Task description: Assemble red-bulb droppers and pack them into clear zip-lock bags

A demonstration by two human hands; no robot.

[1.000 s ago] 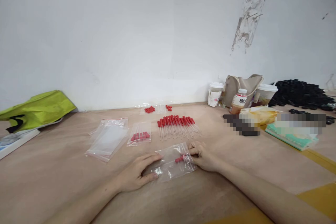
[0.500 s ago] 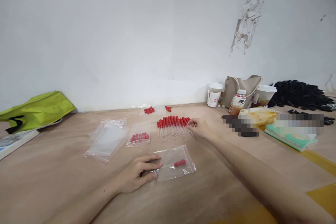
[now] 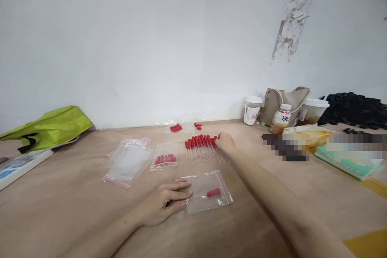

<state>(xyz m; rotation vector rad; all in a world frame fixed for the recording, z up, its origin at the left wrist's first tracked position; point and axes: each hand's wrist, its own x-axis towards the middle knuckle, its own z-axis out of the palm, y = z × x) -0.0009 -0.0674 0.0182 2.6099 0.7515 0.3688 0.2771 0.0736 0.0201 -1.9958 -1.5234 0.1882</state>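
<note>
My left hand (image 3: pixel 169 199) lies with its fingers stretched out on the left edge of a clear zip bag (image 3: pixel 196 203). Inside that bag is one dropper with a red bulb (image 3: pixel 213 192); its glass tube runs left toward my fingertips. Farther off, glass droppers with red bulbs (image 3: pixel 199 141) lie side by side, bulbs toward the wall. At the right end of this row my right hand (image 3: pixel 226 142) is closed, its fingertips on the red bulb of a dropper (image 3: pixel 217 138). The back of the hand hides part of the grasp.
Left of the row are a bag with several red bulbs (image 3: pixel 165 159) and a stack of flat clear bags (image 3: pixel 128 161). Loose red bulbs (image 3: pixel 175 128) lie by the wall. A paper cup (image 3: pixel 252 111), a bottle (image 3: pixel 281 119) and a tissue pack (image 3: pixel 347 163) stand or lie rightward.
The view has turned slightly left. My right hand has turned a little at the row's right end, its fingers now more hidden behind it. My left hand stays on the bag.
</note>
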